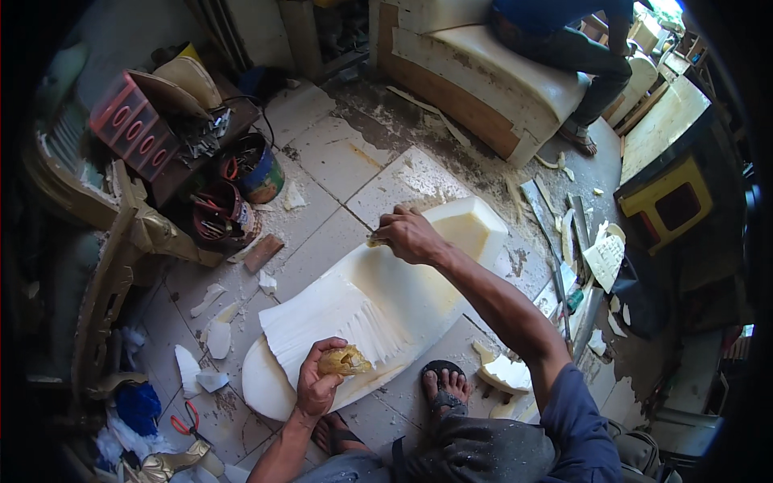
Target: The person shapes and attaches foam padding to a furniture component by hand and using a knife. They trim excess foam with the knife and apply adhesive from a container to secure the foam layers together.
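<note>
A long white foam block [403, 294], shaped like a seat, lies slantwise on the tiled floor before me. Over its near left part is a thin white sheet with a ridged edge [322, 318]. My left hand [316, 385] is wrapped round a yellow-amber, crusted cup-like container [345, 361] with an opening, held above the foam's near end. Out over the far left edge of the foam, my right hand [415, 239] is closed on a small yellowish thing [376, 241]; its kind is mostly hidden by the fingers.
Foam scraps [507, 372] lie on both sides. Two tool buckets [256, 173] and a red drawer box [133, 129] stand at the left, near a brick [263, 252] and red-handled pliers [187, 420]. Metal strips [555, 249] lie right. Another person [564, 56] sits on a couch frame [475, 88].
</note>
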`<state>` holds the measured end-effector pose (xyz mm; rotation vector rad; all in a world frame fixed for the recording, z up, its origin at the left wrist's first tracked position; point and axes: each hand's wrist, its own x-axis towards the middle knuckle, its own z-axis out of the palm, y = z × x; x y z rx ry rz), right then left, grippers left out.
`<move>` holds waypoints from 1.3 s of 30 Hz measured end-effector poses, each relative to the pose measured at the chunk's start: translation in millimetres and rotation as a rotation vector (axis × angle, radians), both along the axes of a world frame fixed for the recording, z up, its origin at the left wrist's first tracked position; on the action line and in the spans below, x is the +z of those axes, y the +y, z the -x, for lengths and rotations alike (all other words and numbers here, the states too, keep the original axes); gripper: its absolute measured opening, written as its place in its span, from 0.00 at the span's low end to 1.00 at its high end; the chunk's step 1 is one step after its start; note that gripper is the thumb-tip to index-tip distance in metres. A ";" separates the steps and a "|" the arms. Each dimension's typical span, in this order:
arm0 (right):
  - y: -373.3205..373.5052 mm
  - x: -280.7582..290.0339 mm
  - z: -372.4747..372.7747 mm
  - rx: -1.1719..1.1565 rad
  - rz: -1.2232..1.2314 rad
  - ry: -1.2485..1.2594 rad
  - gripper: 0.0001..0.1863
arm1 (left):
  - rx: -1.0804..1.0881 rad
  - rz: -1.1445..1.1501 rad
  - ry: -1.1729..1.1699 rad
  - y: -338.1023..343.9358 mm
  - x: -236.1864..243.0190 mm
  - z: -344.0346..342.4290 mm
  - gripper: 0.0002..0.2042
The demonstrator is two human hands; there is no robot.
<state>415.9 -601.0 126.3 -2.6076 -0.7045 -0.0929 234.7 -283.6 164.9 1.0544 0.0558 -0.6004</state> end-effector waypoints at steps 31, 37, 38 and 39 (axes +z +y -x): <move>-2.1 -18.0 5.7 -0.004 -0.087 -0.079 0.10 | 0.025 0.016 -0.005 -5.5 -1.5 1.8 0.30; -27.4 -9.4 115.4 0.028 0.019 0.045 0.11 | 0.046 0.045 0.025 4.8 -2.2 1.5 0.31; -35.5 -3.6 145.5 -0.002 -0.040 0.022 0.11 | 0.044 0.059 0.029 5.1 -1.8 -0.4 0.31; -42.8 -1.6 170.4 -0.025 -0.045 0.037 0.11 | 0.045 0.071 0.033 6.5 -1.4 -1.0 0.31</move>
